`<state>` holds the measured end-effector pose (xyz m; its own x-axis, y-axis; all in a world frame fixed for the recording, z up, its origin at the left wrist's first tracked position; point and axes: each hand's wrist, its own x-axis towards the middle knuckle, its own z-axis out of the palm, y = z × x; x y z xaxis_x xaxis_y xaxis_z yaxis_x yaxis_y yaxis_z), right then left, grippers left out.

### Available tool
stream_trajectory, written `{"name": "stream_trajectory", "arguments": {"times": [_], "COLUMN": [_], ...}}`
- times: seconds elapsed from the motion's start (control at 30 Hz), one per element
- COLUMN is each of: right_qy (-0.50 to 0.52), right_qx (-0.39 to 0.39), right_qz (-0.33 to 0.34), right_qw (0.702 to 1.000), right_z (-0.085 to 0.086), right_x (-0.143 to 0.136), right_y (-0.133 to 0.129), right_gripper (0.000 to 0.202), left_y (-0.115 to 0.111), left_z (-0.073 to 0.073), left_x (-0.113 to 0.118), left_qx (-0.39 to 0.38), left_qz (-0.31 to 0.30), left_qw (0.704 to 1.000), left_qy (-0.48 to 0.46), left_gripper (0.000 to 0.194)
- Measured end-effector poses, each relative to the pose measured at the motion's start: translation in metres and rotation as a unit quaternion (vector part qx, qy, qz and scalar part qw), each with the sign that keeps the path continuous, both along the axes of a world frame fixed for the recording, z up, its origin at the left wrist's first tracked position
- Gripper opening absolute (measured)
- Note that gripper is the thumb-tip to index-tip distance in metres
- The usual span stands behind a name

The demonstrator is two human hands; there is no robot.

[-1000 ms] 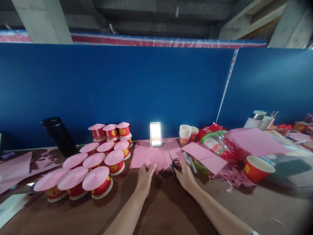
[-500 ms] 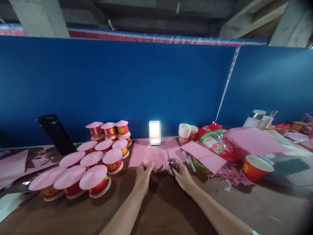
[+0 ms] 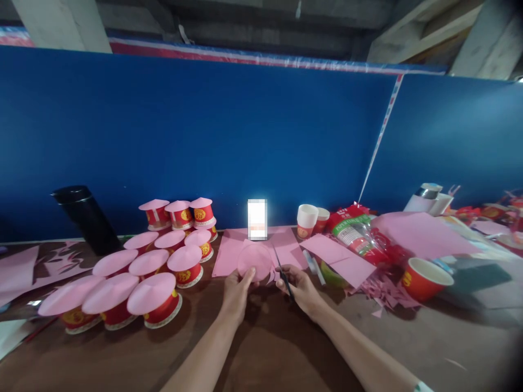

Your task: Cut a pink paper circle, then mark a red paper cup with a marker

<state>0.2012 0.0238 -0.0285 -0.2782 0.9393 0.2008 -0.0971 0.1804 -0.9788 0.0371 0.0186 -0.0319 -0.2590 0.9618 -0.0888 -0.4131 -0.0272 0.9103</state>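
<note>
My left hand (image 3: pixel 239 286) pinches the near edge of a round pink paper disc (image 3: pixel 254 261), thumb on top. In my right hand (image 3: pixel 300 288) is a pair of dark scissors (image 3: pixel 285 279), its blades pointing away from me just right of the disc. Whether the blades touch the paper I cannot tell. Small pink offcuts (image 3: pixel 272 276) lie between the disc and the scissors. Behind the disc are flat pink paper sheets (image 3: pixel 224 256), with a bright blurred-out upright rectangle (image 3: pixel 257 219) at their far edge.
Several red paper cups with pink cone tops (image 3: pixel 151 294) stand in rows at left, near a black flask (image 3: pixel 84 218). On the right are white-and-red cups (image 3: pixel 306 220), a plastic cup package (image 3: pixel 355 234), pink scraps (image 3: pixel 388 294) and a red cup (image 3: pixel 425 277). A blue partition (image 3: pixel 245 120) stands behind.
The view has shifted slightly, so most things sit a little further left. Both hands keep their holds; the scissors' blades have tilted slightly.
</note>
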Motion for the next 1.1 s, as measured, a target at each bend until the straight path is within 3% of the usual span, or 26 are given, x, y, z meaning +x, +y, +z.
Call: {"name": "stream_trajectory", "arguments": {"times": [0.4,1.1], "right_qy": [-0.016,-0.019], "right_qx": [-0.035,-0.05], "right_qz": [0.038,0.029], "right_qw": [0.999,0.998], "right_z": [0.0015,0.006], "right_x": [0.0033,0.0016], "right_y": [-0.0036,-0.0053], "right_gripper": [0.042,0.047], "left_y": [-0.0025,-0.0017], "left_z": [0.002,0.0011], "left_x": [-0.0002,0.0008], "left_qx": [0.001,0.001], "left_qz": [-0.028,-0.019], "left_qw": [0.999,0.999], "left_qy": [0.033,0.035], "left_gripper": [0.037,0.035]}}
